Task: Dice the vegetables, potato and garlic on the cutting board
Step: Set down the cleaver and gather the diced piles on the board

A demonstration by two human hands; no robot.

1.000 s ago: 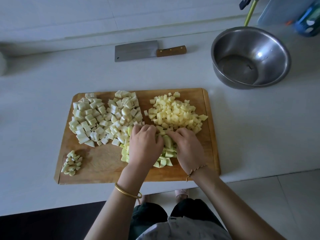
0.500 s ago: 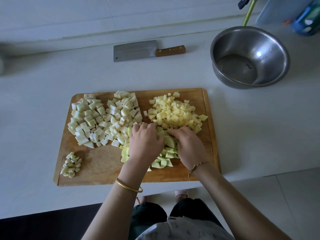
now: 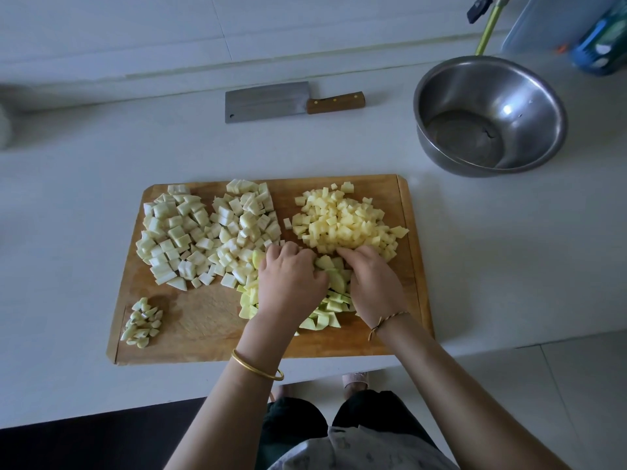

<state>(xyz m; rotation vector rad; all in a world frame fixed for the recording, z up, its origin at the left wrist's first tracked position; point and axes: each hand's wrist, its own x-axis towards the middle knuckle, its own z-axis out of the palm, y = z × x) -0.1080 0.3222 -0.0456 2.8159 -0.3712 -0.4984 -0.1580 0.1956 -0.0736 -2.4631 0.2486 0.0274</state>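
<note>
Nearest my view, both forearms reach up from the bottom edge onto the cutting board (image 3: pixel 203 320), which lies flat on the white counter (image 3: pixel 509 249). A gold bangle (image 3: pixel 257 366) sits on the left wrist and a thin cord (image 3: pixel 386 321) on the right.

The left hand (image 3: pixel 291 283) is knuckles-up, its fingers bent down and curled round the pale green pieces (image 3: pixel 325 317) heaped at the board's near right. The right hand (image 3: pixel 373 286) mirrors it from the other side, fingers hooked into the same heap. The two hands sit close together, fingertips almost meeting over the pieces. The chunks are uneven, some wedge-shaped, and spill out beneath both palms.

At the near left corner I see a small mound of chopped garlic (image 3: pixel 142 323), well apart from the rest. Across the far left spreads a wide pile of whitish cubes (image 3: pixel 203 232). At the far right the yellow potato dice (image 3: pixel 346 222) lie heaped, touching the fingertips.

Beyond the board a cleaver (image 3: pixel 268 101) lies flat on the counter, handle pointing right. A steel bowl (image 3: pixel 488 117) stands at the far right.
</note>
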